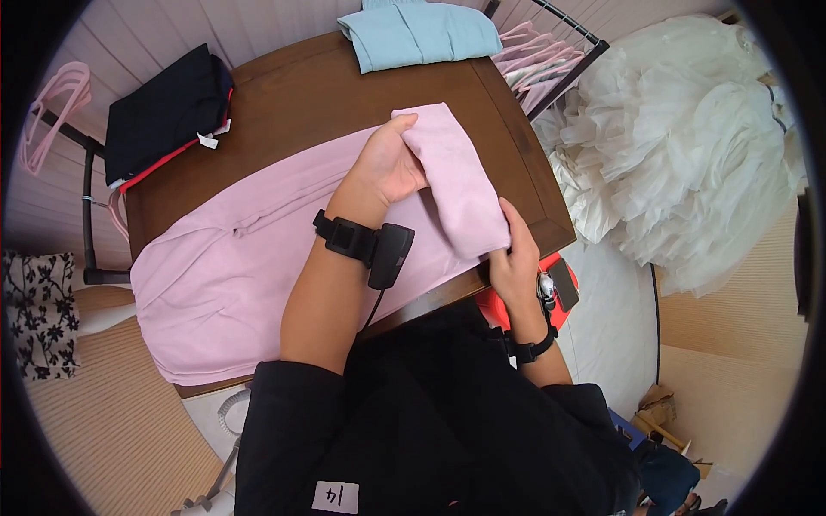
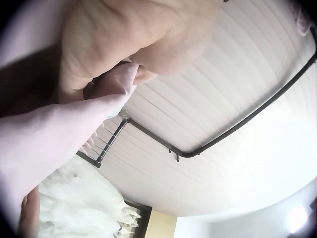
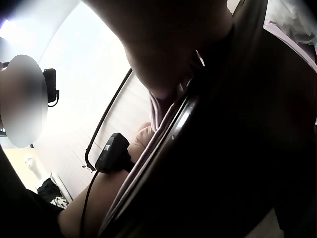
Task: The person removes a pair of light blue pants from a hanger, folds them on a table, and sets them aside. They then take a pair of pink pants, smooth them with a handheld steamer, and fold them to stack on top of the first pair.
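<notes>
Currently the pink cloth (image 1: 237, 275) lies across the worktop (image 1: 284, 95) as seen from the head, its bulk toward eight o'clock and its folded end at three o'clock. Both grips are closed on that end — the left grip (image 1: 391, 169) pinches its eleven o'clock corner, and the right grip (image 1: 518, 262) is clamped on its five o'clock corner. Dark clothes (image 1: 163, 112) lie at ten o'clock, a blue cloth (image 1: 422, 39) at one o'clock — and beyond the edge, between two and three o'clock, spreads a white gown (image 1: 662, 138).
</notes>
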A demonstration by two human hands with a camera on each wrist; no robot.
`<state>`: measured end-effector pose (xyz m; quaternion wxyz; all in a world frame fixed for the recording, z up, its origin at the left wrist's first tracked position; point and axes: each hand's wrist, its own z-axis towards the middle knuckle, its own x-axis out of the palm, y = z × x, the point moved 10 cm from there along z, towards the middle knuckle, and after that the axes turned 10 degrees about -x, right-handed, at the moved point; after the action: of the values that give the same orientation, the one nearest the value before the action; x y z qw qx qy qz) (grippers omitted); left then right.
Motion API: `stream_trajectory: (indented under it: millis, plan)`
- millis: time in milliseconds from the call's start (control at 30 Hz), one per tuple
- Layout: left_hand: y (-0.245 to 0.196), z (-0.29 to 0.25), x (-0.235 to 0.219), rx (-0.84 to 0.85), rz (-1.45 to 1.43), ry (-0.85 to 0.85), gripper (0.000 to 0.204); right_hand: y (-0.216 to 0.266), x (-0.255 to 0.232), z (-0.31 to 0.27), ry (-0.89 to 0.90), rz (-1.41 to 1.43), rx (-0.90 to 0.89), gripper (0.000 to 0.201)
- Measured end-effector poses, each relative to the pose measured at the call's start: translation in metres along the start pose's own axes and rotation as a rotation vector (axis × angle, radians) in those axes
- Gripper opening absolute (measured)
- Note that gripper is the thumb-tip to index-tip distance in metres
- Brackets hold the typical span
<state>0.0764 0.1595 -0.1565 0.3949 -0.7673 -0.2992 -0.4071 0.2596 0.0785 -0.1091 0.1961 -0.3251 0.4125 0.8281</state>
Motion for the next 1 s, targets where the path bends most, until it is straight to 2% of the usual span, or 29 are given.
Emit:
stream_trajectory:
  millis: [67,200,267,333,433,533,600,633,700,767,833,867,900,967,1000]
  plan:
    - [0.003,0.000,0.005,-0.039,-0.069,0.065,0.044,-0.022,-0.002,-0.005,-0.097,0.303,0.168,0.037]
    - [0.005,-0.005,0.013,-0.029,0.012,0.026,0.042,-0.041,-0.004,-0.013,-0.143,0.371,0.230,0.044]
    - [0.008,-0.006,0.009,-0.012,0.167,-0.087,0.041,-0.049,-0.003,-0.016,-0.145,0.400,0.264,0.044]
    - [0.011,-0.002,0.006,0.002,0.161,-0.096,0.040,-0.053,-0.001,-0.017,-0.147,0.430,0.298,0.044]
    - [0.011,-0.002,0.006,0.021,0.203,-0.142,0.038,-0.038,-0.006,-0.008,-0.149,0.405,0.263,0.042]
    - [0.010,-0.003,0.005,0.037,0.263,-0.205,0.036,-0.021,-0.002,-0.002,-0.075,0.461,0.233,0.038]
    - [0.008,-0.004,0.006,0.046,0.280,-0.230,0.035,-0.002,-0.005,0.003,-0.005,0.168,0.046,0.052]
    - [0.008,-0.005,0.005,0.047,0.257,-0.246,0.036,-0.002,-0.004,0.002,-0.007,0.168,0.046,0.052]
    - [0.007,-0.006,0.006,0.047,0.238,-0.260,0.036,0.012,-0.012,0.001,-0.098,-0.010,-0.066,0.069]
    - [0.007,-0.007,0.009,0.041,0.206,-0.227,0.038,0.019,-0.015,-0.008,-0.144,-0.049,-0.082,0.067]
    - [0.006,-0.009,0.013,0.049,0.211,-0.213,0.038,0.027,-0.028,-0.032,-0.293,-0.171,-0.166,0.063]
    - [0.005,-0.009,0.014,0.056,0.215,-0.201,0.039,0.036,-0.033,-0.039,-0.348,-0.137,-0.191,0.054]
    - [0.004,-0.009,0.014,0.059,0.213,-0.202,0.039,0.042,-0.033,-0.043,-0.346,-0.136,-0.194,0.054]
    - [0.005,-0.007,0.014,0.057,0.216,-0.181,0.039,0.041,-0.007,-0.044,-0.103,0.248,-0.094,0.049]
    - [0.005,-0.006,0.014,0.054,0.218,-0.179,0.039,0.050,-0.004,-0.041,-0.080,0.294,-0.127,0.046]
